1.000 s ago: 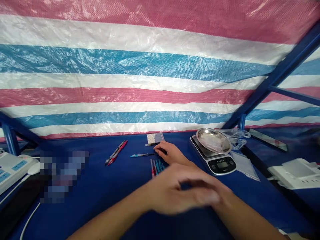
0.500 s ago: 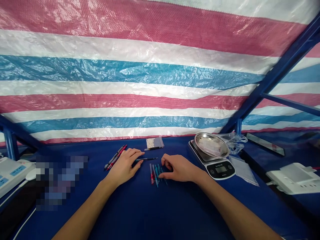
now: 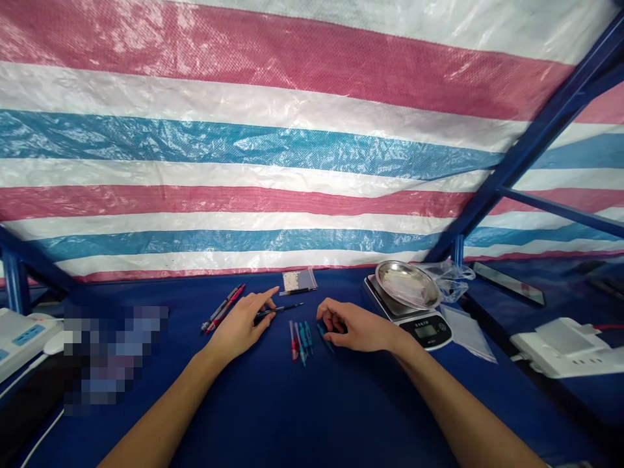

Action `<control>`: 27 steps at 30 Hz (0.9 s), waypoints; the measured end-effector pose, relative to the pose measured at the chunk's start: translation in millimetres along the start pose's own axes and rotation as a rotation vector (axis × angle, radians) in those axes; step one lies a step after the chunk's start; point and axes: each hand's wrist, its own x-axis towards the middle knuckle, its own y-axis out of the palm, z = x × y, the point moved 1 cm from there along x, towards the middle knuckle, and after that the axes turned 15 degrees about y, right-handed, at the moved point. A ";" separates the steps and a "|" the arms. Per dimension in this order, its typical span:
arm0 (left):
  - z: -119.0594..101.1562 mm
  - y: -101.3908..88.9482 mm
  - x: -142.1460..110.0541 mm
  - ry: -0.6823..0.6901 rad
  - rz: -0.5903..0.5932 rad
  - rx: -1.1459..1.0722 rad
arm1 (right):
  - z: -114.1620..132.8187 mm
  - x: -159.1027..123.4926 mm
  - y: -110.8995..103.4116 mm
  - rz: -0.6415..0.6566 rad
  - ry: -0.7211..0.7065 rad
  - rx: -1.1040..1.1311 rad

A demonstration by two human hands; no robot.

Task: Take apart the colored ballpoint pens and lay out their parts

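Note:
My left hand (image 3: 244, 323) has its index finger stretched forward, while the thumb and the other fingers close round a slim dark pen (image 3: 287, 307) that points right. My right hand (image 3: 358, 327) is curled, with a teal pen piece (image 3: 325, 339) at its thumb and fingertips; the fingers partly hide it. Between the hands lie a clear and red pen piece (image 3: 293, 341) and several teal pen pieces (image 3: 305, 337), side by side. Left of my left hand rest grey and red pens (image 3: 224, 308).
A small zip bag of whitish bits (image 3: 292, 280) with a dark pen across it lies at the back. On the right are a kitchen scale (image 3: 425, 330) with a metal dish (image 3: 407, 284), clear bags (image 3: 468, 333), a phone (image 3: 509, 284) and a white power strip (image 3: 565, 348).
My right hand has drawn one teal piece a little right, apart from the others. My left index finger has lifted and straightened, and the dark pen has shifted slightly left. The view has moved slightly.

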 end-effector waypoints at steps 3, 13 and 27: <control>2.3 1.7 -1.2 -0.011 -0.007 -0.022 | 2.1 2.5 1.4 -0.034 -0.095 -0.035; -3.4 8.8 3.4 0.017 -0.021 -0.055 | 4.0 7.2 16.9 -0.235 -0.053 -0.219; -11.3 3.4 9.0 0.070 0.016 -0.057 | -9.8 13.9 13.7 -0.350 -0.116 -0.273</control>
